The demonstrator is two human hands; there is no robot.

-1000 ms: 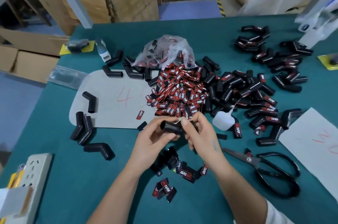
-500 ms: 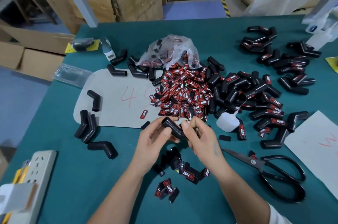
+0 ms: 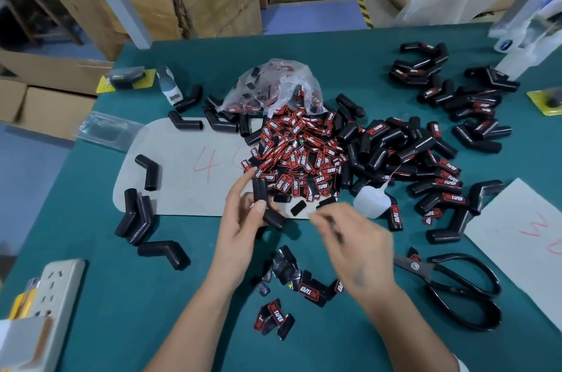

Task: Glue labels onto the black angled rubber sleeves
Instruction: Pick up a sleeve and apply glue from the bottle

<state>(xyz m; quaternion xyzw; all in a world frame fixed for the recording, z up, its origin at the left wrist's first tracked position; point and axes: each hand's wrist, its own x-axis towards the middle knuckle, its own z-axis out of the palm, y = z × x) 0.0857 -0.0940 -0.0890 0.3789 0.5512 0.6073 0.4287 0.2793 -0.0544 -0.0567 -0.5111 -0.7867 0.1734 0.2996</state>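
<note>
hands apart over the tabletop [image 3: 91, 295]: left hand [image 3: 243, 225] gripping an angled rubber sleeve [image 3: 264, 204], upper leg upright, lower leg slanting down to the right; right hand [image 3: 355, 247] blurred, fingers loosely bent toward a face-down label [image 3: 298, 207], grip not discernible. label lying just right of the sleeve, between both hands, long axis tilted up to the right. label heap [image 3: 298, 155] beyond, glue bottle [image 3: 372, 203] just past the right hand. right hand judged nearer for the pick.

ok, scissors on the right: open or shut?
Shut, as far as visible. The scissors lie flat on the table, handles together; the right hand hides the blade tips.
</note>
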